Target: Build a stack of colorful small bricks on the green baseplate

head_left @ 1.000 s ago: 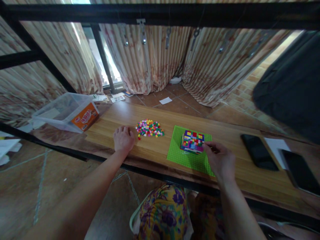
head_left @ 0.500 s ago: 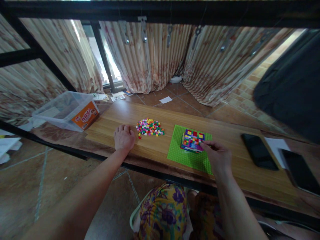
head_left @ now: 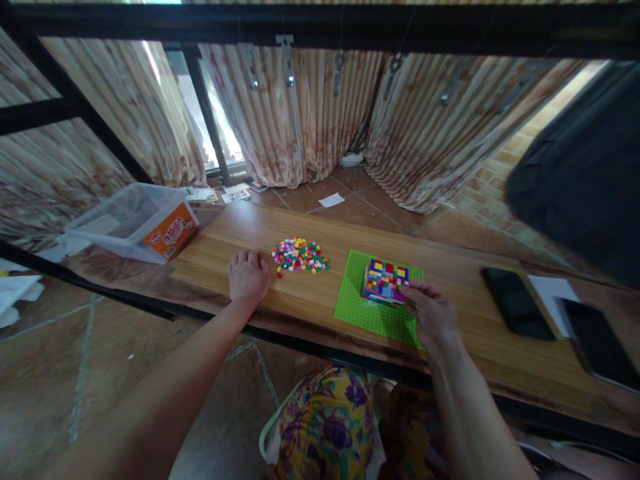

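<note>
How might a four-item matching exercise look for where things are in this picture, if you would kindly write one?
Things:
1. left hand
2. right hand
3. built brick block
4. clear plastic box

Places:
A. on the green baseplate
B. beyond the left end of the wooden tabletop
C. at the right side of the multicoloured build
D. on the wood, just left of the loose bricks

Right pairs: 1-D; 2-C; 3-A; 4-B
</note>
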### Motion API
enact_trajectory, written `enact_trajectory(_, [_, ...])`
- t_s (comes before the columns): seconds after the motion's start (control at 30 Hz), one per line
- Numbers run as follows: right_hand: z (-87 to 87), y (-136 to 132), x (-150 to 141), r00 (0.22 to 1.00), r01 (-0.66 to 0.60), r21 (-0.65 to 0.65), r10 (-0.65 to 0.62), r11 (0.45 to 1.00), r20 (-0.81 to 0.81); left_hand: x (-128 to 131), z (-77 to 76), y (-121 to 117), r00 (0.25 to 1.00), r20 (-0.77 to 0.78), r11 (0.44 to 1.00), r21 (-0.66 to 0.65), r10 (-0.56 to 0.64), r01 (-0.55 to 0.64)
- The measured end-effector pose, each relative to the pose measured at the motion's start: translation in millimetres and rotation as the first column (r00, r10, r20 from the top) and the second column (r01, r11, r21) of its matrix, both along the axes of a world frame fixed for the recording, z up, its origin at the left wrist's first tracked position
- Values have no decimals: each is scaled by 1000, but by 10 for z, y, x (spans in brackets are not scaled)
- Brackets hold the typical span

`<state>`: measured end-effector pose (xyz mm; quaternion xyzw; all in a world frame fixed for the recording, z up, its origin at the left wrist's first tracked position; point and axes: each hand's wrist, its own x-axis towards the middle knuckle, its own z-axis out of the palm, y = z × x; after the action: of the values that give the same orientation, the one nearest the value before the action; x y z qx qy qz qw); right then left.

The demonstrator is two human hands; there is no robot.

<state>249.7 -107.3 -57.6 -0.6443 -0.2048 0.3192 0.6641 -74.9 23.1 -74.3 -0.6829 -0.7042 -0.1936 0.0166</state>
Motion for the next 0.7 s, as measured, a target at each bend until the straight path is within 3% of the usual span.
enact_trajectory(0.3, [44,32,-42,995,31,-16,-32,999,-98,-9,-12,6,1000,-9,1000,5,-4,4])
enact_trajectory(0.5, [71,-50,12,998,-9,26,11,1000,-68,-14,-19,12,1000,-18,1000,11,1,-1])
enact_trajectory(0.7, [126,-53,38,972,175,198,-202,964,123,-6,-10,8,1000,-28,1000,15,5,-5])
